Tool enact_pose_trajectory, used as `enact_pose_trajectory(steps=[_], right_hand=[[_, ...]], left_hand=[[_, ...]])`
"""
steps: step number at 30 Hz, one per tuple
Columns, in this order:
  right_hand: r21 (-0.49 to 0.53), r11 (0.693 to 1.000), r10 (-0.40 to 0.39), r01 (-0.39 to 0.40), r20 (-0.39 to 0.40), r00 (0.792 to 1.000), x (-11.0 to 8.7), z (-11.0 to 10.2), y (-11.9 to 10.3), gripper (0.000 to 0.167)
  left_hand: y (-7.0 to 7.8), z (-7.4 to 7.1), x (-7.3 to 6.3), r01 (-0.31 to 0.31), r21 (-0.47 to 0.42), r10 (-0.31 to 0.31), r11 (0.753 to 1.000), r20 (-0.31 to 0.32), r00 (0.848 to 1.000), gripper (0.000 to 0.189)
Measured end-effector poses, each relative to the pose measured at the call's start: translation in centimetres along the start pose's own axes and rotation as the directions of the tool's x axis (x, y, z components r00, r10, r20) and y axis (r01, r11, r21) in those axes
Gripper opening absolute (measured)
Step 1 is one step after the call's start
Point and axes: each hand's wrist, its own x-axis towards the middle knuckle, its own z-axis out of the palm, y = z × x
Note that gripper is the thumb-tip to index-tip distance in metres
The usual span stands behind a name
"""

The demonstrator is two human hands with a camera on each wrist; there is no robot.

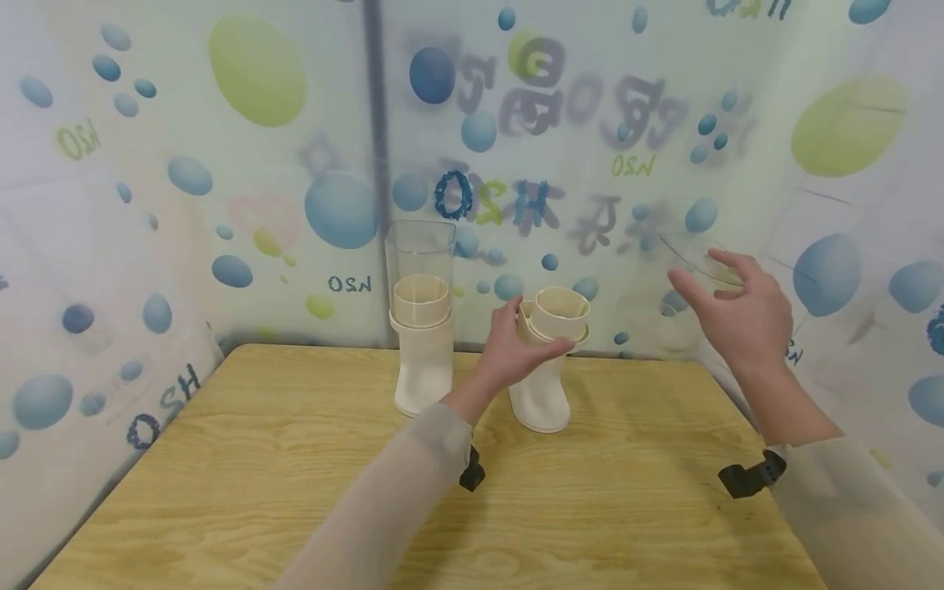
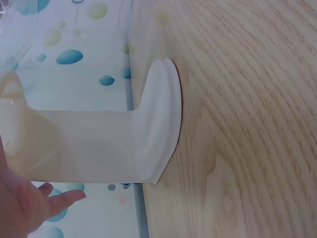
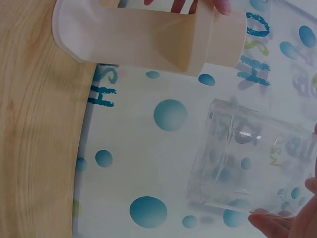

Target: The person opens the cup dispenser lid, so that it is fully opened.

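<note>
Back sheet (image 1: 413,156): large mirrored "H2O" (image 1: 491,202) in blue and green, plus smaller mirrored ones, dark blue and green
Left sheet (image 1: 44,246): mirrored "H2O", green above, dark blue below
Grey lettering (image 1: 542,113), back sheet: too blurred to read

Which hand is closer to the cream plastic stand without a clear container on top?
Left. The left hand grips the cream stand around its upper part; the right hand is off to its right, holding a clear plastic container.

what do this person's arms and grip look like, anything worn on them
The left sleeve and right sleeve are pale off-white and plain, each with a small black wrist camera at the cuff. The left grip and right grip wear no gloves.
</note>
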Motion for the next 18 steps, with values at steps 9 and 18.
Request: enact_pose_trajectory(steps=[9,18], right_hand=[[-0.026,1.000,0.015,-0.014,0.023,1.000,-0.5,0.4,2.2,0.083],[-0.099,0.995,0.005,0.000,0.049,0.999,-0.6,1.4,5.0,0.084]], left_hand=[[-0.2,0.3,-0.1,0.037,0.035,-0.037,0.999,0.010,0.999,0.120],[-0.3,0.0,0.4,0.050,-0.020,-0.049,0.999,0.056,0.997,0.114]])
